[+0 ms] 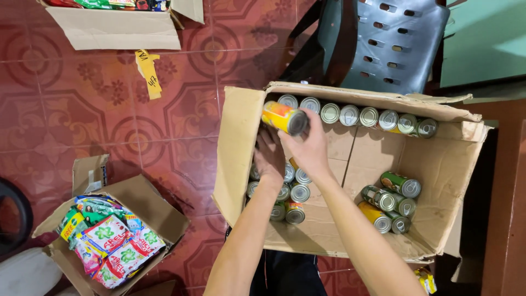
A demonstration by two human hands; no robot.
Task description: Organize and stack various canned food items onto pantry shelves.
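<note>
A large open cardboard box (460, 164) holds several tin cans. My right hand (309, 145) is shut on a yellow and orange can (284, 117), held on its side above the box's left end. My left hand (268, 156) reaches down inside the box beside a cluster of upright cans (293, 192) at the left wall; whether it grips one is hidden. A row of upright cans (356, 115) lines the far wall. A loose group of green and yellow cans (392, 200) lies on its side at the right.
A small open box of colourful sachets (109, 241) sits on the red patterned tile floor at lower left. Another open box (115, 24) is at top left, with a yellow tape strip (148, 71) below it. A grey plastic chair (394, 41) stands behind the large box.
</note>
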